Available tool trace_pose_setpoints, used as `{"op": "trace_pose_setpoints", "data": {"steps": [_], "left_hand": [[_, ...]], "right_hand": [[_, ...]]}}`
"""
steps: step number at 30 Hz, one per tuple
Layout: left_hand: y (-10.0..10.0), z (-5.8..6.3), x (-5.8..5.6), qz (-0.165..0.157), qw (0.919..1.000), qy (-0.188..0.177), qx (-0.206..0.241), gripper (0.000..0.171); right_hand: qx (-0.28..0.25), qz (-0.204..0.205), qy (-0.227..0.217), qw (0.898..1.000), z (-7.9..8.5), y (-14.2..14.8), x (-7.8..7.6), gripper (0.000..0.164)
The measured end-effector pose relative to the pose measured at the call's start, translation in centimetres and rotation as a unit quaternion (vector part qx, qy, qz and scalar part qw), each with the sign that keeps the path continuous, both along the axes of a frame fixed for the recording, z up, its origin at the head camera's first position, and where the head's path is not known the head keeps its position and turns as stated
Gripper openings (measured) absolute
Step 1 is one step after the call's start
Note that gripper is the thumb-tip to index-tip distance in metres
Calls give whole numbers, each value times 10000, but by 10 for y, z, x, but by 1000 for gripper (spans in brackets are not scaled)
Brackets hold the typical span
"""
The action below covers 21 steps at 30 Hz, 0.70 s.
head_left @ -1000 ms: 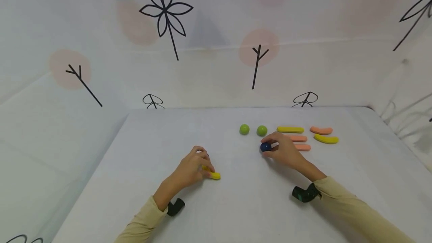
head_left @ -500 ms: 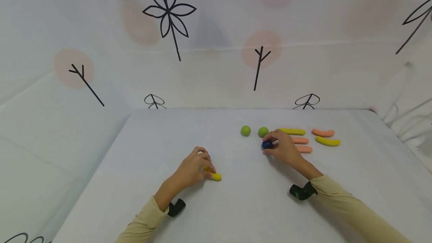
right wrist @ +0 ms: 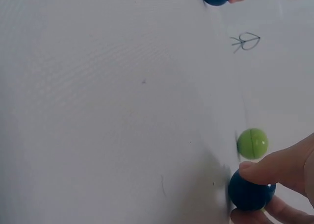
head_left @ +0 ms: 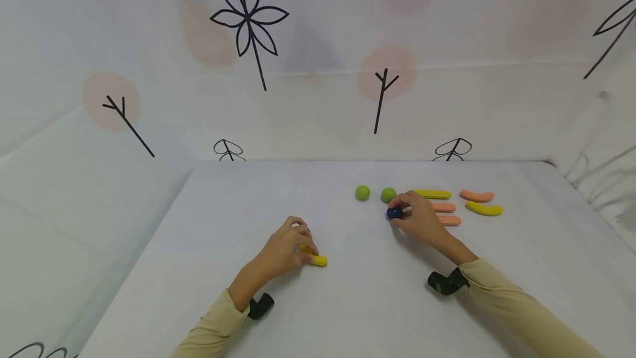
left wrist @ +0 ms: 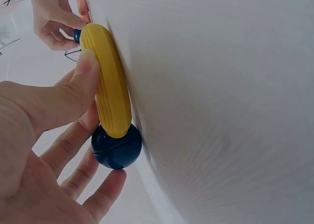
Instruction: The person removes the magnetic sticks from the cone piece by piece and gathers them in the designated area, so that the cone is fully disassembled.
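My left hand (head_left: 285,245) pinches a yellow ridged stick (left wrist: 110,82) between the thumb and fingers, low over the table. A dark blue ball (left wrist: 117,148) with a seam sits beside the stick's end in the left wrist view, against the fingertips of the same hand; in the head view the hand mostly hides it. My right hand (head_left: 419,220) holds a second dark blue ball (right wrist: 251,190) between thumb and fingers. That ball is just in front of a green ball (head_left: 388,195), at the left ends of two salmon-coloured sticks (head_left: 449,221), partly covered by the hand.
Another green ball (head_left: 362,193) lies farther left on the white table (head_left: 367,308). At the back right are a straight yellow stick (head_left: 432,194), a curved salmon piece (head_left: 477,196) and a curved yellow piece (head_left: 484,209). A patterned white cloth (head_left: 318,115) rises behind the table.
Since a second ago, my right hand has brought its blue ball slightly back, closer to the green ball. My left hand keeps its hold with little movement; the head view has shifted slightly.
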<state>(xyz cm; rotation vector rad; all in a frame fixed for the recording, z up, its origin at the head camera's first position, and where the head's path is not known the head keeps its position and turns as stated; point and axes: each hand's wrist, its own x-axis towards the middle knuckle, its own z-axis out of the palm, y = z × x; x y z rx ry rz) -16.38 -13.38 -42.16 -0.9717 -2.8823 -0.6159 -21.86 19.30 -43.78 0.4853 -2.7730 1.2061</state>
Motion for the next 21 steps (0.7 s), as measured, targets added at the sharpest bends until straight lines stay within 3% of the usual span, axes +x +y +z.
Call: {"op": "trace_pose_setpoints", "data": {"steps": [9, 16, 21], "left_hand": [[0, 0, 1, 35, 10000, -78, 33, 12], [1, 0, 0, -26, 10000, 18, 56, 10], [3, -1, 1, -10, 9997, 238, 104, 12]], "right_hand": [[77, -105, 8, 9999, 2, -1, 2, 31], [338, -141, 551, 9978, 8, 0, 6, 25], [105, 65, 693, 9975, 15, -13, 18, 22]]}}
